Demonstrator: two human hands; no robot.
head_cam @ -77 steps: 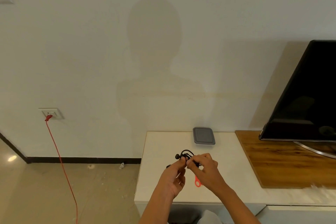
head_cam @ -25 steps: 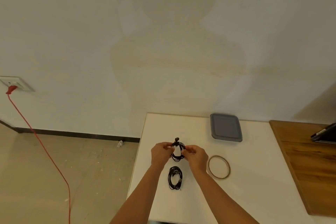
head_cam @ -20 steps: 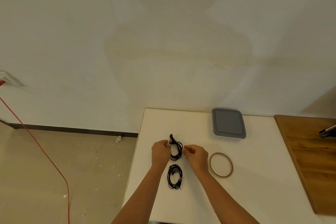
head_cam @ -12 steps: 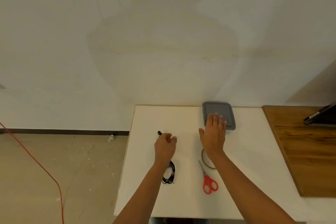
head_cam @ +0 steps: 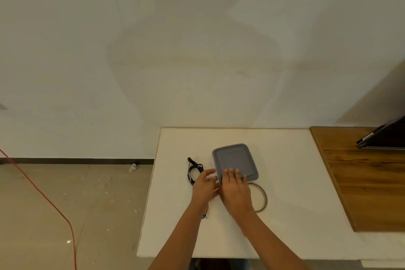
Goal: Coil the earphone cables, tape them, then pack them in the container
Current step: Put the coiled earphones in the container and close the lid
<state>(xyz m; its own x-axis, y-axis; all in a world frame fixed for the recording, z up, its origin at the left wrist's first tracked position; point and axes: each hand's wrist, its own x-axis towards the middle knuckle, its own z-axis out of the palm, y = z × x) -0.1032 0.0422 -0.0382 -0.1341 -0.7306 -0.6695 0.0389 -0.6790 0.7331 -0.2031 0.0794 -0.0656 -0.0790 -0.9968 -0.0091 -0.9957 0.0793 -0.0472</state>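
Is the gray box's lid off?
No, the gray lid sits closed on the container, with the right hand's fingertips resting on its near edge.

A plain off-white wall [head_cam: 197, 50] fills the upper part of the view, carrying a soft, broad shadow and a faint horizontal stain line, and a dark skirting strip [head_cam: 76, 160] runs along its foot on the left. Below it lies a beige, glossy floor [head_cam: 76, 215] speckled with pale flecks and a small scrap of litter [head_cam: 133, 167], crossed by a thin red cable [head_cam: 43, 195]. A white table [head_cam: 295, 193] stands against the wall, and beside it on the right sits a wooden surface [head_cam: 368, 182] bearing the corner of a dark flat screen [head_cam: 388, 138].
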